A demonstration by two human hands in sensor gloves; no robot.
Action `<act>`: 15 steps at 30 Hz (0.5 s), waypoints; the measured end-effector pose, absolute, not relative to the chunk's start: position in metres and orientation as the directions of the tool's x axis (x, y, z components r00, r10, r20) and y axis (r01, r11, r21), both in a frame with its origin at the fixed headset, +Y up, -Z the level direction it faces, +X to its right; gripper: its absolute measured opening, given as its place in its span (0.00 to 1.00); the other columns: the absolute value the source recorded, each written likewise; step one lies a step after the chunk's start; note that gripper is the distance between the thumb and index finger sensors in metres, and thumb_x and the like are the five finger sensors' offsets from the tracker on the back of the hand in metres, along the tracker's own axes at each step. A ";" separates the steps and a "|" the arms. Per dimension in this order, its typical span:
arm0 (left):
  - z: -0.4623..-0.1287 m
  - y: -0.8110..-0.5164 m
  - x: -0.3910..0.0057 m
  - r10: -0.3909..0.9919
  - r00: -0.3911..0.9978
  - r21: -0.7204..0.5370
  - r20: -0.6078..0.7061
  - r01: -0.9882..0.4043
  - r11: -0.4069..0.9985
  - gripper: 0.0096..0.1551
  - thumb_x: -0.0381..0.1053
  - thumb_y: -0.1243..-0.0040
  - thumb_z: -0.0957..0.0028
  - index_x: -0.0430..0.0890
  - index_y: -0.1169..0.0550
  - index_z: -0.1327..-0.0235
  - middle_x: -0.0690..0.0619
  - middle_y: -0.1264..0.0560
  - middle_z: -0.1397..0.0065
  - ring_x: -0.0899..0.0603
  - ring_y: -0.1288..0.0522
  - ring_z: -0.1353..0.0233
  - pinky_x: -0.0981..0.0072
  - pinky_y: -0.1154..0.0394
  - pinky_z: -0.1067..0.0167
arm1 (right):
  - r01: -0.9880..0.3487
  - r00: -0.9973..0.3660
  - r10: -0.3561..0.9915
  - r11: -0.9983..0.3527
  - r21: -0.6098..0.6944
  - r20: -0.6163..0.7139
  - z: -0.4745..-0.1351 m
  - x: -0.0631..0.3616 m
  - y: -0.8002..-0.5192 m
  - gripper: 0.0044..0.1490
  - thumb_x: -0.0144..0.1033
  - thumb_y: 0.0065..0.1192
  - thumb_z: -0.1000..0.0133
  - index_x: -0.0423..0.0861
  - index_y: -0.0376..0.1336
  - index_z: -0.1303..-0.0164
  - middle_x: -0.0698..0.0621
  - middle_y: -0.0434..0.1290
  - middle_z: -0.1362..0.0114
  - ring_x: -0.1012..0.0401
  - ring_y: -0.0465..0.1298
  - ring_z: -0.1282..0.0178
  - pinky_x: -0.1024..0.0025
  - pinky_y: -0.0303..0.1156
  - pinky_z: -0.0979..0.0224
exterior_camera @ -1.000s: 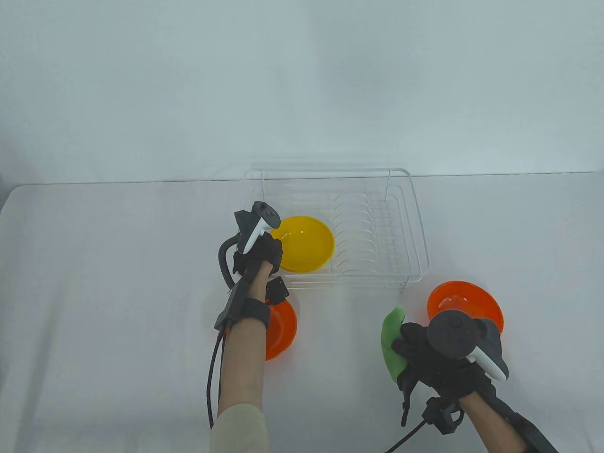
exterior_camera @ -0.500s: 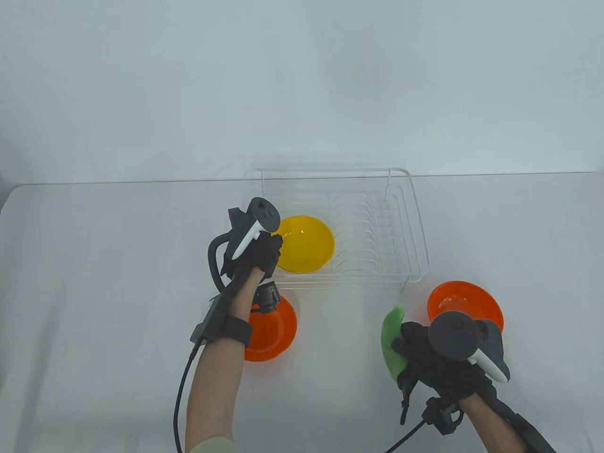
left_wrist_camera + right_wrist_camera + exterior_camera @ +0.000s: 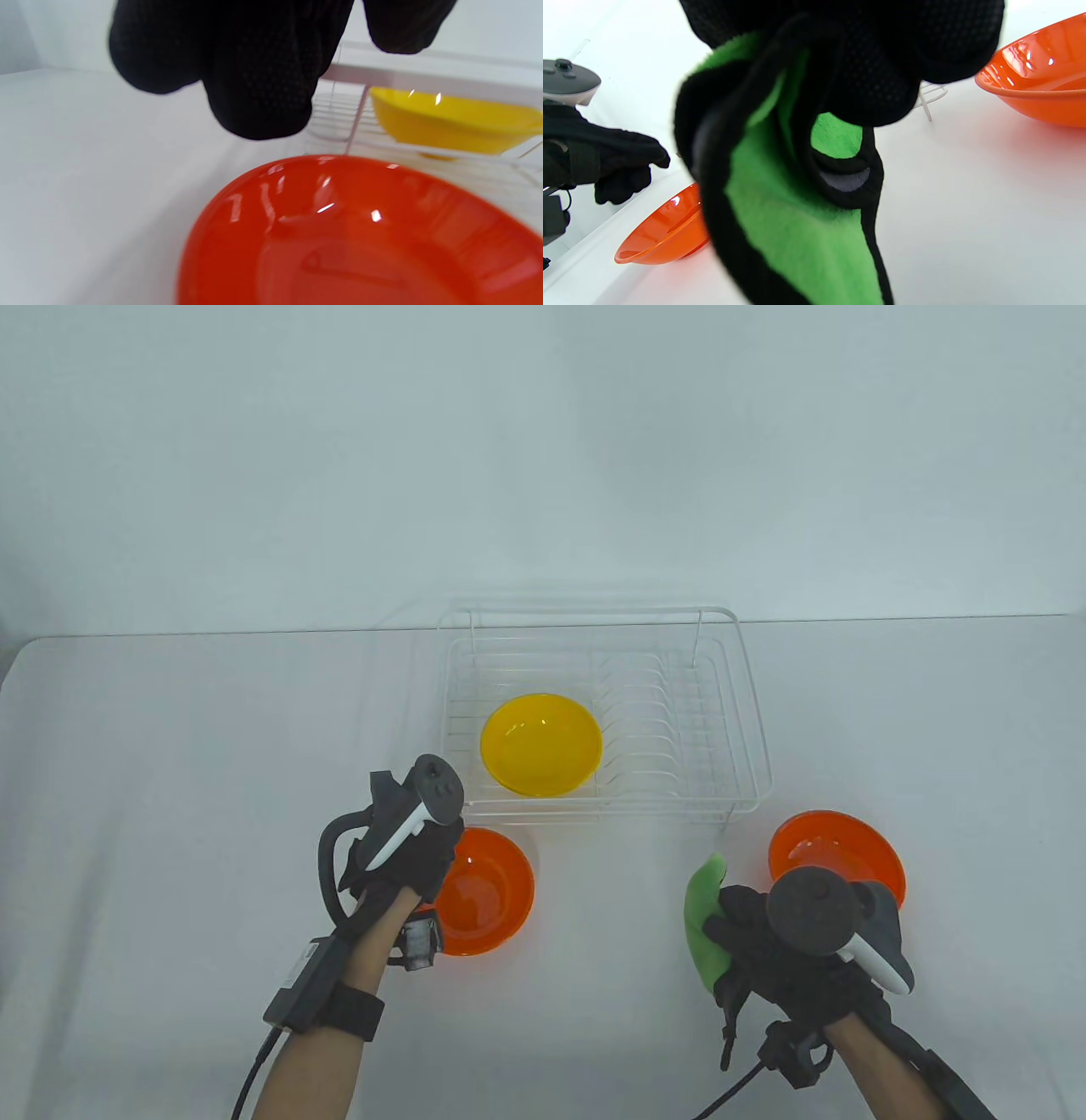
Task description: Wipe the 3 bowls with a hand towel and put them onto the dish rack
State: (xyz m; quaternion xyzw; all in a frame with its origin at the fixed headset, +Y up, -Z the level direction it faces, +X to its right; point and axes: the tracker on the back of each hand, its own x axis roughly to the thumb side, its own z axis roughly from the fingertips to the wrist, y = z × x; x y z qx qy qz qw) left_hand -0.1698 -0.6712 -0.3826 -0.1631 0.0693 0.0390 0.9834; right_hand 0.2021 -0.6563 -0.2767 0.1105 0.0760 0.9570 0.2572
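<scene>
A yellow bowl (image 3: 541, 744) sits in the left half of the white wire dish rack (image 3: 758, 738). One orange bowl (image 3: 490, 899) stands on the table just in front of the rack's left end. My left hand (image 3: 441, 858) hovers over that bowl's left rim with loosely hanging fingers (image 3: 258, 89) and holds nothing. A second orange bowl (image 3: 840, 848) stands to the right of the rack's front corner. My right hand (image 3: 736, 929) grips a bunched green hand towel (image 3: 702, 918) left of that bowl, above the table.
The rack's right half has upright plate slots (image 3: 645, 721) with nothing in them. White table surface (image 3: 170, 814) stretches out to the left. Cables trail from both wrists toward the near edge.
My left hand has drawn back from the yellow bowl in the rack toward me and now hangs over the left orange bowl. The yellow bowl stays in the rack. My right hand has barely moved.
</scene>
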 end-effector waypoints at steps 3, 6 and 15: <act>-0.380 -0.687 -0.180 -0.007 0.986 -0.340 -0.166 -0.051 0.939 0.34 0.61 0.49 0.40 0.42 0.32 0.27 0.45 0.22 0.44 0.50 0.15 0.59 0.58 0.20 0.53 | -0.468 -0.848 0.502 -0.860 0.204 0.170 -0.277 0.202 -0.657 0.31 0.42 0.61 0.41 0.32 0.67 0.39 0.41 0.81 0.51 0.58 0.83 0.60 0.59 0.80 0.52; -0.379 -0.706 -0.189 -0.041 0.981 -0.408 -0.188 -0.040 0.912 0.36 0.62 0.49 0.41 0.43 0.33 0.26 0.45 0.22 0.43 0.49 0.16 0.58 0.58 0.20 0.52 | -0.466 -0.850 0.500 -0.860 0.205 0.167 -0.277 0.201 -0.657 0.31 0.42 0.61 0.41 0.32 0.67 0.39 0.41 0.81 0.51 0.58 0.83 0.60 0.59 0.80 0.52; -0.380 -0.738 -0.204 0.137 0.957 -0.503 -0.256 -0.253 0.827 0.28 0.54 0.48 0.39 0.40 0.30 0.31 0.48 0.20 0.49 0.52 0.15 0.63 0.61 0.19 0.57 | -0.461 -0.854 0.497 -0.861 0.216 0.156 -0.278 0.201 -0.658 0.31 0.42 0.61 0.41 0.32 0.67 0.39 0.41 0.81 0.51 0.58 0.83 0.60 0.59 0.80 0.52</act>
